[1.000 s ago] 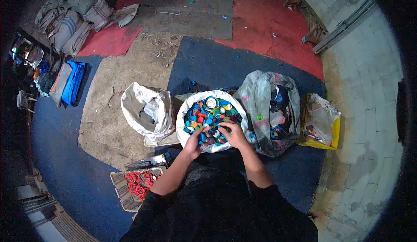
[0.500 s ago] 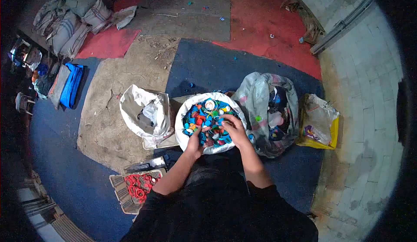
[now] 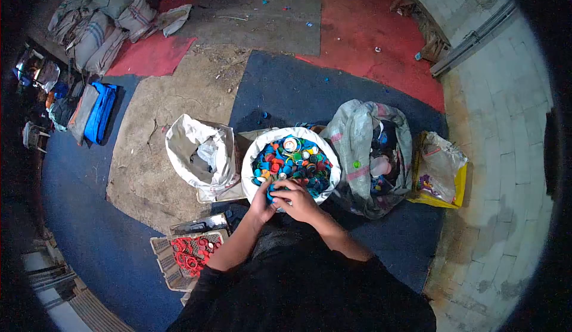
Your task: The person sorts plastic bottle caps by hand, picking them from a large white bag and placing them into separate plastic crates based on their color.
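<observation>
A white sack (image 3: pixel 249 153) with a rolled rim stands before me, full of mixed plastic bottle caps (image 3: pixel 298 162) in blue, red, yellow, green and white. At its near rim my left hand (image 3: pixel 261 206) and my right hand (image 3: pixel 297 202) meet. Between them sits a blue bottle cap (image 3: pixel 271 192), with the left fingers curled around it from the left. The right fingers reach across and close on it from the other side. Whether further caps lie in the palms is hidden.
A white sack (image 3: pixel 179 135) stands left, a grey-green sack (image 3: pixel 351 147) with mixed plastics right. Beyond that is a yellow bag (image 3: pixel 457 183) by the block wall (image 3: pixel 494 171). A crate (image 3: pixel 164 257) of red rings sits lower left. Stuffed sacks (image 3: pixel 95 28) lie far left.
My right hand has moved left and towards me, from over the caps to my left hand. The left hand has drawn slightly back to the near rim. The view has shifted a little.
</observation>
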`<move>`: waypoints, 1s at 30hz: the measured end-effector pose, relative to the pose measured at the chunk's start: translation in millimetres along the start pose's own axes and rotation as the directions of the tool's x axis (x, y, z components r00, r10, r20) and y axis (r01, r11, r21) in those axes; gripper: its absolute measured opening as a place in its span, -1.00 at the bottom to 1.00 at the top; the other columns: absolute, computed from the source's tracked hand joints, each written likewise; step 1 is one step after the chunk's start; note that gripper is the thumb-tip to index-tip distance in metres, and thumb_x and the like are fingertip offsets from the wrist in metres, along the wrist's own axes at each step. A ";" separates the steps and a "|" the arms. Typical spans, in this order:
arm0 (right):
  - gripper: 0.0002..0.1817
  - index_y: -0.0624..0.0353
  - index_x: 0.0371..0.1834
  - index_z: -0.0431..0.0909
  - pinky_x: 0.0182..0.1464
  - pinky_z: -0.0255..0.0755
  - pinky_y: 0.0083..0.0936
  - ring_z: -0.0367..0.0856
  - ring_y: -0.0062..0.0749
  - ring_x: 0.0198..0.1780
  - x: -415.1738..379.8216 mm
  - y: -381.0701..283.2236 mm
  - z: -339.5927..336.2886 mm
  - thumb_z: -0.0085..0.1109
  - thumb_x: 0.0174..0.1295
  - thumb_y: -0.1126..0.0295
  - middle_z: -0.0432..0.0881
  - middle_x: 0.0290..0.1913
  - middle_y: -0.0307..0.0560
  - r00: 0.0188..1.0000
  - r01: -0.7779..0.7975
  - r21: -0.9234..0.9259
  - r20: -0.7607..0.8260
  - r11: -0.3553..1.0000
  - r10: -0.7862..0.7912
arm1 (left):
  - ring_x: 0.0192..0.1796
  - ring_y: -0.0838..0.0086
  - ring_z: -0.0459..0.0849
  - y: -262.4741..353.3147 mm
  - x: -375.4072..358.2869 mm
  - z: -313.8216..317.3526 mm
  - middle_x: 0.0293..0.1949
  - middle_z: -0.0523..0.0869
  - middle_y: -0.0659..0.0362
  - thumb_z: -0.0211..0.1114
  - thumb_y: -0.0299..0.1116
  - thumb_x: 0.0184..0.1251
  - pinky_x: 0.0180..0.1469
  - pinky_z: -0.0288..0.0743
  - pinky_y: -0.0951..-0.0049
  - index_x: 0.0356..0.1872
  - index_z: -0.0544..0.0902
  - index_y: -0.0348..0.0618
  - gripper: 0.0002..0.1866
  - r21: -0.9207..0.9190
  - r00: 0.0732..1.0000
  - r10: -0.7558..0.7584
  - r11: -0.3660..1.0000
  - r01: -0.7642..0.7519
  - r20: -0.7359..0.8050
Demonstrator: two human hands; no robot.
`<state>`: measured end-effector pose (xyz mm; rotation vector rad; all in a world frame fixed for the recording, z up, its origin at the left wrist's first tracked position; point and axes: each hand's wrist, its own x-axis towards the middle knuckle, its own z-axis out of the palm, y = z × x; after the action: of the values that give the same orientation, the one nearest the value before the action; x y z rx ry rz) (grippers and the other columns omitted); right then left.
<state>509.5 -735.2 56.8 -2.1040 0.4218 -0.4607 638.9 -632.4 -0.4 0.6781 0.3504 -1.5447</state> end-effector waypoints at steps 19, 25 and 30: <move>-0.40 0.21 0.27 0.54 0.44 0.28 -0.20 0.45 0.05 0.40 3.2 115.0 75.7 0.44 0.17 0.21 0.33 0.45 0.28 0.834 -0.469 -0.038 -0.348 0.882 0.428 | -0.07 0.31 0.67 8.6 -26.5 -44.8 -0.03 0.66 0.02 0.15 -0.17 0.56 -0.20 0.64 0.51 -0.06 0.56 -0.22 -0.72 -0.145 0.966 0.199 0.964 -0.223 -0.164; -0.69 0.23 0.14 0.64 0.10 0.57 -0.44 0.73 -0.29 0.06 -15.6 131.5 17.0 0.23 0.35 0.45 0.71 0.11 0.03 0.819 -0.369 0.554 -0.187 0.746 0.543 | -0.16 0.37 0.65 5.4 -32.4 -48.3 -0.09 0.65 0.04 0.20 -0.22 0.54 -0.30 0.58 0.58 -0.20 0.59 -0.24 -0.74 -0.139 0.939 0.209 0.957 -0.253 -0.274; -0.73 0.25 -0.02 0.67 0.01 0.61 -0.29 0.74 -0.10 -0.05 -66.7 173.4 -36.2 0.29 0.19 0.53 0.72 -0.03 0.08 0.747 -0.603 0.001 -0.350 0.798 0.565 | -0.17 0.39 0.64 3.8 -39.4 -59.2 -0.10 0.65 0.05 0.22 -0.20 0.53 -0.30 0.57 0.57 -0.19 0.59 -0.27 -0.72 -0.118 0.928 0.219 0.957 -0.264 -0.300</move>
<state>413.1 -821.5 -81.5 -1.8567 1.2965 -0.4188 653.7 -566.1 -21.6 0.7898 0.5758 -1.1714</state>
